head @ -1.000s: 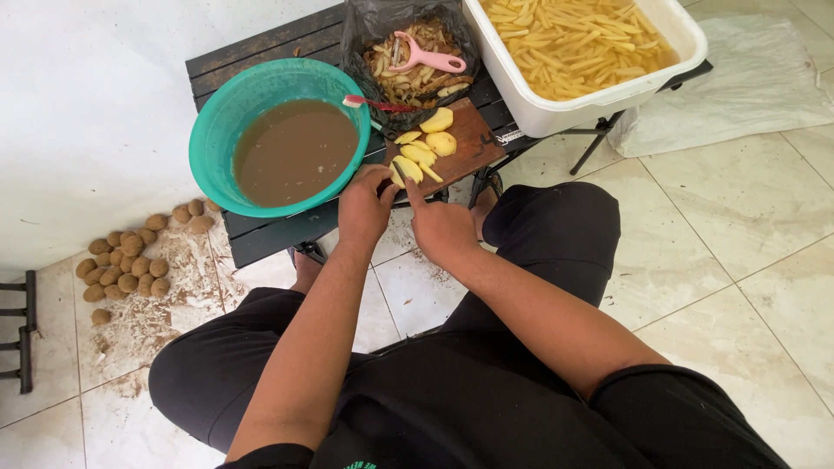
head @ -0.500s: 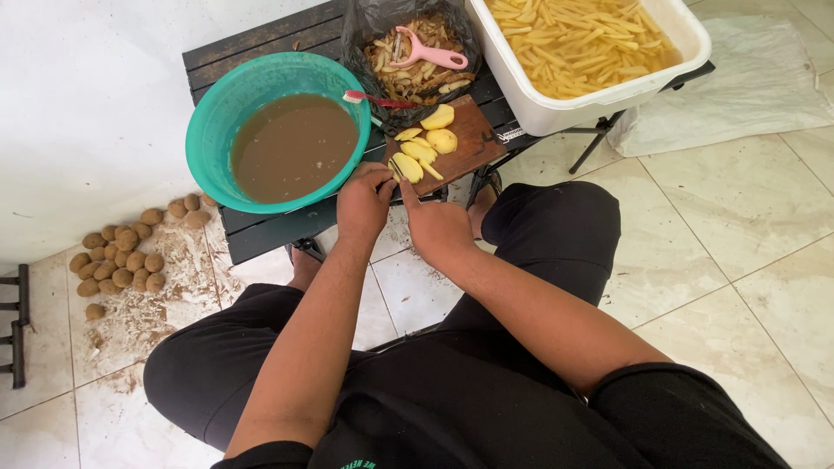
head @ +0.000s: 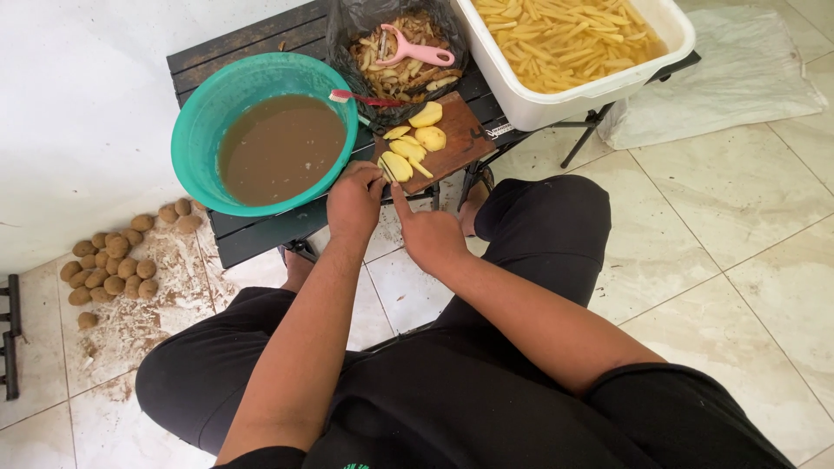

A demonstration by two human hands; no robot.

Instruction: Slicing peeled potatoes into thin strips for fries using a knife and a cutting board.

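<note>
While both forearms extend fwd from the seated body over black-clad knees, the left hand [head: 354, 201] sits knuckles-up at the near edge of the cutting board [head: 452, 149], fingers curled down onto a peeled potato slice [head: 396, 165]; grip detail hidden under the knuckles, so cannot tell if it pinches or just presses. Right hand [head: 427, 233] lies just beside it, approx. palm-down, index finger pointing fwd toward the board edge; a thin blade seems to stand betw. the two hands, but whether the right hand closes on a handle cannot be told.

Board: 1 pc, brown wood, rectangular, set at an angle on the slatted black table [head: 252, 227]. On it: approx. 5 yellow peeled potato pcs, smooth, some flat-cut, some rounded.

Left of board, touching distance: 1 teal plastic basin [head: 195, 122], round, filled w/ muddy brown water. 1 red-handled brush [head: 369, 99] rests across its rim.

Floor, far left: pile of approx. 20 unpeeled small potatoes [head: 113, 256], brown, earthy, on dirt-dusted pale tiles.

Beyond board: 1 black plastic bag [head: 343, 26] holding peelings, w/ 1 pink peeler [head: 417, 52] on top. Far right: 1 white rectangular tub [head: 599, 91], full of yellow cut sticks in water.
</note>
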